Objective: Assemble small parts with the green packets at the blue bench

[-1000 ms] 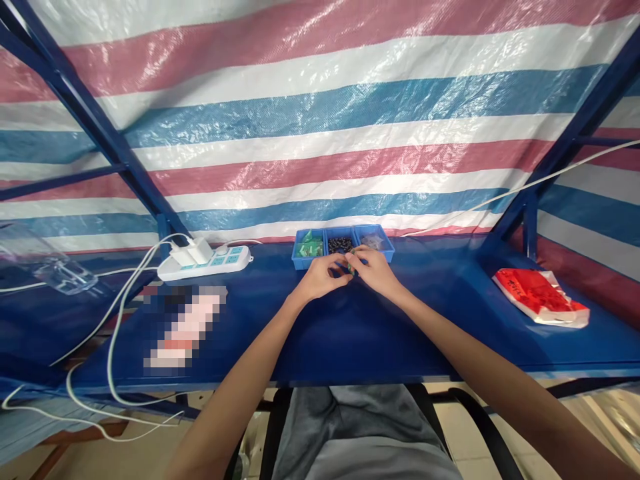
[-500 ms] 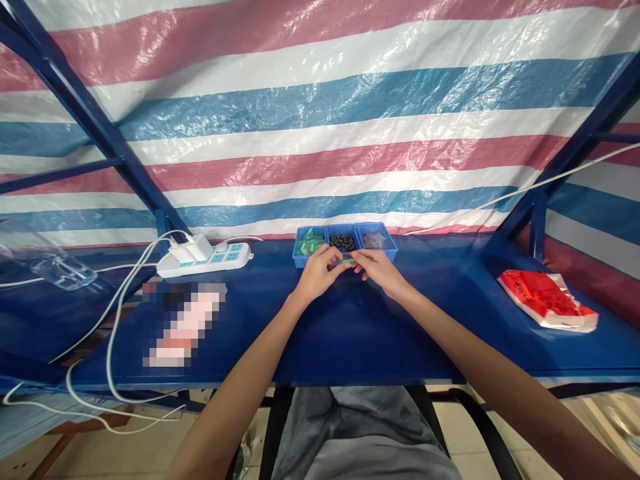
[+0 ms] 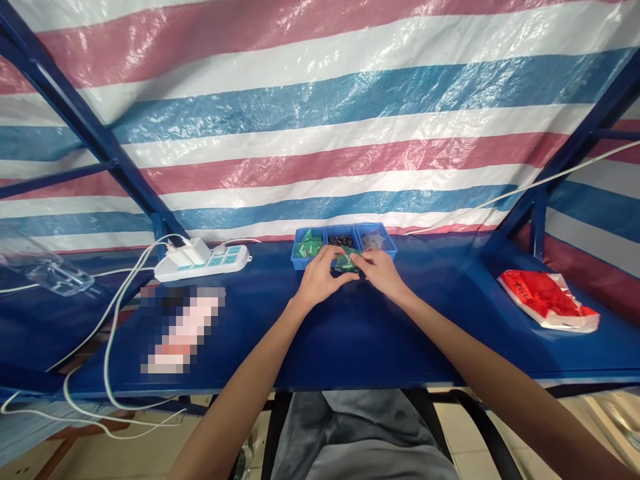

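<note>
In front of the blue bins, both hands meet at a small flat green piece (image 3: 346, 261) that looks like a circuit board. My left hand (image 3: 320, 275) curves around its left side, index finger at the top edge and thumb near the bottom edge. From the right, my right hand (image 3: 381, 272) pinches it between thumb and fingers. Just behind are three joined blue bins (image 3: 300, 264). Green pieces (image 3: 308, 247) fill the left bin, small black parts (image 3: 341, 241) the middle one, and clear plastic pieces (image 3: 373, 241) the right one.
A white power strip (image 3: 225, 261) with plugged-in chargers and loose white cables (image 3: 113, 340) lies left. A blurred-out item (image 3: 183, 330) is below it. A red and white packet (image 3: 547, 300) sits far right. Striped sheeting (image 3: 330, 153) hangs behind the blue table (image 3: 360, 340).
The green piece has turned from nearly edge-on to showing its flat face. My left thumb has moved away from the index finger, and the right fingers have shifted along the piece.
</note>
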Available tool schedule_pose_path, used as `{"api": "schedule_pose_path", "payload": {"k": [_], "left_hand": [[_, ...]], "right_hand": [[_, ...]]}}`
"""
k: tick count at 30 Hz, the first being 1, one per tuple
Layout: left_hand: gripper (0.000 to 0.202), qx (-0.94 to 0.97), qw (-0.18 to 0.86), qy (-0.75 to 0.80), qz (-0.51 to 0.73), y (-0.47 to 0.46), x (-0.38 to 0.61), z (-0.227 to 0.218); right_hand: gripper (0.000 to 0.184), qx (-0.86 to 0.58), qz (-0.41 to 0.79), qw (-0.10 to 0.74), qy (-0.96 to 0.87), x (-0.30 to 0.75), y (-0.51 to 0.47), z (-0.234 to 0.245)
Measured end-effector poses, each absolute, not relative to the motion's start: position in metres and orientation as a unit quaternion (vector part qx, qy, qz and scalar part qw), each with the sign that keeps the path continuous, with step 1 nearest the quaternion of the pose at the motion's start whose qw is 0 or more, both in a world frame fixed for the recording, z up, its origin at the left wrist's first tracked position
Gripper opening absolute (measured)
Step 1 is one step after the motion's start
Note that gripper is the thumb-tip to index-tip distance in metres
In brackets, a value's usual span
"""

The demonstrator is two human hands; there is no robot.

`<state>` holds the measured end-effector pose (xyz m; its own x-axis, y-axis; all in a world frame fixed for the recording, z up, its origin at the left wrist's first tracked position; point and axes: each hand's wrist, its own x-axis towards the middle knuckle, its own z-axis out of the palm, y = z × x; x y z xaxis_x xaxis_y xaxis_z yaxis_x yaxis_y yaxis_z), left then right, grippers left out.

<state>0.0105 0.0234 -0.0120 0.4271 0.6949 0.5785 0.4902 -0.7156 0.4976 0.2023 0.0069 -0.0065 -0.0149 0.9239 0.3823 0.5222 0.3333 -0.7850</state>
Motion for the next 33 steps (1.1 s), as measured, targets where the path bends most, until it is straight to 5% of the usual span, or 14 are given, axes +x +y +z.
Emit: {"api": "schedule_pose_path", "payload": {"k": [5,14,23,33], "left_hand": [[0.041,0.874,0.058,0.34,0.343,0.017,0.011,-0.011],[0.019,0.87,-0.003,0.359,0.339,0.017,0.009,-0.009],[0.05,0.837,0.006,0.407,0.366,0.021,0.007,-0.011],[0.028,0.816,-0.048,0.438,0.373,0.02,0.009,-0.01]], "right_hand": [[0.043,-0.513,0.154,0.505,-0.677,0.202,0.005,-0.004],[0.037,-0.455,0.219,0.502,-0.702,0.192,-0.009,0.009],[0.019,-0.463,0.186,0.484,-0.719,0.189,-0.005,-0.001],[0.043,-0.446,0.234,0.487,-0.714,0.188,-0.014,0.007]]}}
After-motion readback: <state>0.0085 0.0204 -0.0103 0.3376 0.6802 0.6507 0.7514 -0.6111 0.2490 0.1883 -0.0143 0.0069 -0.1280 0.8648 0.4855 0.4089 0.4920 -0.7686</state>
